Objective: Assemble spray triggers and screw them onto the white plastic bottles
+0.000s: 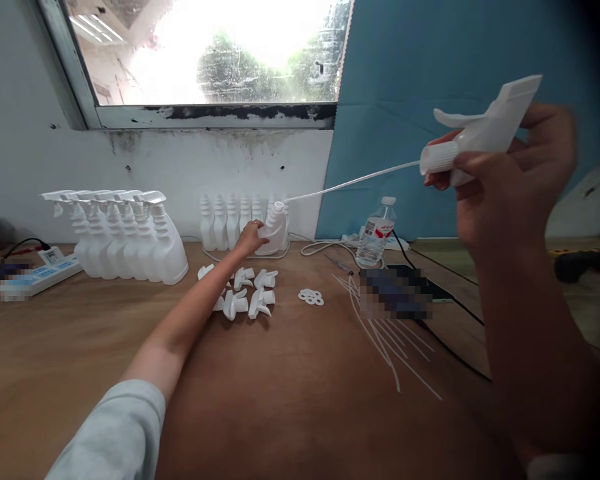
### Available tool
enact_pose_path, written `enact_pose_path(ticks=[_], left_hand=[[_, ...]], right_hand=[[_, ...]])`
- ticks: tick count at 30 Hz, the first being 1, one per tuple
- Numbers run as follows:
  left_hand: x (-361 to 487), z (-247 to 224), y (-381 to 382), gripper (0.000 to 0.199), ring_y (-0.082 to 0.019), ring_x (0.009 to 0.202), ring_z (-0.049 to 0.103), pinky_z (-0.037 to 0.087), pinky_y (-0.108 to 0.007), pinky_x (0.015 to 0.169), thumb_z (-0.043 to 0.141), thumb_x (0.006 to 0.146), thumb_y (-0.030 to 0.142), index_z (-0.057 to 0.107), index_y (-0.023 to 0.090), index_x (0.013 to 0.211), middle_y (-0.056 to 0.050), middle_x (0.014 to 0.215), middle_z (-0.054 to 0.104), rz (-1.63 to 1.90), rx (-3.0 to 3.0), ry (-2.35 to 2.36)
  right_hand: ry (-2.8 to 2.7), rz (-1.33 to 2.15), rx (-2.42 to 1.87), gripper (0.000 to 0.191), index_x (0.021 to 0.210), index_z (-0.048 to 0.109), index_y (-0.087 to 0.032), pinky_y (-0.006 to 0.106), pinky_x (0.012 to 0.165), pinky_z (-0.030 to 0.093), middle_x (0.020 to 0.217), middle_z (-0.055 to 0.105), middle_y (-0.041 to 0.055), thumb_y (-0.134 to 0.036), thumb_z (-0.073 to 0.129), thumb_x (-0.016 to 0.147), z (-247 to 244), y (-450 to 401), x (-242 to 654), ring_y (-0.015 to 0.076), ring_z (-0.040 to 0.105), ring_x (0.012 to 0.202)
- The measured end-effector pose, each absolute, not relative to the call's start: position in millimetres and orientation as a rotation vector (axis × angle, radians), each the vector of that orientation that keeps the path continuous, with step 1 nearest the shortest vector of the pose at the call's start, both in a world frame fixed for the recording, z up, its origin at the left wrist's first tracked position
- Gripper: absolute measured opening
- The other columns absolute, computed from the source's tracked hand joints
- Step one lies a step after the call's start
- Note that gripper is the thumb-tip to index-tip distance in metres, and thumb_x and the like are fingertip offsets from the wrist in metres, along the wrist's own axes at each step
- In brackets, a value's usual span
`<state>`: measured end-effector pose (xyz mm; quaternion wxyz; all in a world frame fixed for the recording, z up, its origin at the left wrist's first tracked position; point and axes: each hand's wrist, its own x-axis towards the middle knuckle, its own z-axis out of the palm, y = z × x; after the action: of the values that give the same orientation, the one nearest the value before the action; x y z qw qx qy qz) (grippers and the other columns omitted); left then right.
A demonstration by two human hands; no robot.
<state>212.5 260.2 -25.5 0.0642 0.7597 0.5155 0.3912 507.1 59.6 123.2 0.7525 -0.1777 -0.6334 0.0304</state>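
Raised at the right, my right hand [517, 167] grips a white trigger sprayer head [490, 130], its collar turned to the left. From the collar a thin white dip tube [360, 179] runs left to near the mouth of a white plastic bottle [276, 230]; whether its tip is inside I cannot tell. My left hand [253, 239] is closed around that bottle, which leans slightly to the right. Behind it several open white bottles [220, 223] stand in a row by the wall. Loose sprayer heads [235, 303] lie on the table below my left hand.
At the left stand several bottles with sprayer heads fitted [125, 247], beside a power strip [40, 277]. White washers [311, 297] lie mid-table. To the right are loose dip tubes [395, 353], a blurred dark object [395, 293], a screwdriver [339, 264] and a water bottle [376, 233].
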Motion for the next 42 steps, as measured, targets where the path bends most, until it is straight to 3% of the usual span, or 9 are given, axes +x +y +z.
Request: enact_pose_path(ticks=[10, 19, 29, 33, 37, 42], left_hand=[[197.6, -14.3, 217.8, 0.037, -0.024, 0.104, 0.057, 0.044, -0.033, 0.090, 0.070, 0.071, 0.012, 0.055, 0.014, 0.105, -0.011, 0.114, 0.060, 1.257, 2.418, 1.395], [215.2, 9.7, 162.0, 0.042, -0.023, 0.103, 0.058, 0.046, -0.032, 0.088, 0.071, 0.073, 0.018, 0.055, 0.017, 0.112, -0.009, 0.116, 0.059, 1.277, 2.523, 1.235], [231.5, 26.7, 55.2, 0.047, -0.022, 0.097, 0.060, 0.052, -0.031, 0.078, 0.071, 0.072, 0.046, 0.059, 0.023, 0.111, -0.006, 0.110, 0.062, 0.905, 2.473, 0.902], [228.4, 22.4, 41.2, 0.047, -0.022, 0.095, 0.062, 0.054, -0.033, 0.077, 0.072, 0.070, 0.048, 0.059, 0.023, 0.109, -0.006, 0.103, 0.063, 0.827, 2.407, 0.872], [226.2, 18.3, 38.0, 0.046, -0.022, 0.093, 0.063, 0.055, -0.033, 0.076, 0.074, 0.069, 0.046, 0.058, 0.023, 0.106, -0.005, 0.101, 0.062, 0.785, 2.344, 0.860], [224.9, 15.2, 35.1, 0.047, -0.019, 0.085, 0.063, 0.054, -0.031, 0.072, 0.075, 0.068, 0.043, 0.057, 0.023, 0.107, -0.004, 0.100, 0.061, 0.715, 2.287, 0.874]], right_hand=[[-1.412, 0.136, -0.484, 0.034, 0.090, 0.044, -0.024, 0.030, 0.046, 0.037, 0.075, 0.063, 0.0010, -0.017, 0.062, 0.063, 117.9, 60.4, 498.8, 0.0150, 0.055, 0.053], [-1.575, 0.181, -0.581, 0.033, 0.096, 0.050, -0.023, 0.029, 0.053, 0.044, 0.085, 0.069, 0.0006, -0.012, 0.064, 0.068, 110.2, 55.4, 489.2, 0.0122, 0.058, 0.058], [-1.781, 0.356, -0.606, 0.034, 0.107, 0.062, -0.021, 0.027, 0.057, 0.049, 0.086, 0.069, 0.0015, -0.018, 0.069, 0.074, 107.9, 31.1, 474.2, 0.0132, 0.060, 0.068], [-1.826, 0.441, -0.627, 0.037, 0.110, 0.062, -0.022, 0.024, 0.056, 0.048, 0.086, 0.068, 0.0003, -0.021, 0.072, 0.074, 105.8, 25.9, 469.7, 0.0119, 0.060, 0.067], [-1.908, 0.556, -0.656, 0.039, 0.113, 0.058, -0.022, 0.027, 0.065, 0.054, 0.086, 0.069, 0.0015, -0.025, 0.071, 0.076, 102.5, 23.5, 465.4, 0.0167, 0.065, 0.079], [-1.985, 0.510, -0.686, 0.035, 0.111, 0.061, -0.025, 0.025, 0.061, 0.055, 0.089, 0.069, 0.0014, -0.027, 0.070, 0.077, 100.4, 20.8, 462.0, 0.0171, 0.067, 0.081]])
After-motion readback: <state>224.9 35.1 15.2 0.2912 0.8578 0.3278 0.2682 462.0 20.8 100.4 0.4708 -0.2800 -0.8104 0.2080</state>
